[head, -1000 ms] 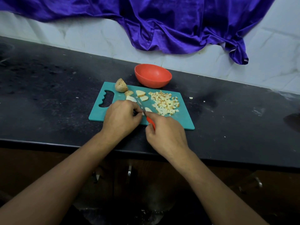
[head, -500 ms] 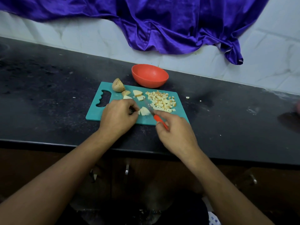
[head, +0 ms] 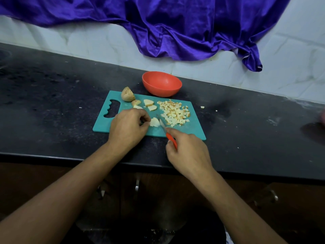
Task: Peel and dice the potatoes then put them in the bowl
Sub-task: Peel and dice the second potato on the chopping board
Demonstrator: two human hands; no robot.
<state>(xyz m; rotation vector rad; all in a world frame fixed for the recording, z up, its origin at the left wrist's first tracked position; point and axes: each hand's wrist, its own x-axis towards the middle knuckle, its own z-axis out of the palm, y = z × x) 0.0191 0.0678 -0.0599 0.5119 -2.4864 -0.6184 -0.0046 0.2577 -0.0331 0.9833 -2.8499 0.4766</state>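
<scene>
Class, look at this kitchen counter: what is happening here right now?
A person is dicing potato on a teal cutting board. The right hand holds a red-handled knife, its blade beside a potato slice that the left hand steadies with its fingertips. A pile of diced potato lies on the board's right part, with a few slices and an uncut chunk near the far edge. The red bowl behind the board looks empty.

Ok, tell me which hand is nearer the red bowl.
Left. The left hand rests on the teal cutting board, below and left of the red bowl; the right hand sits further back, off the board's near edge.
</scene>
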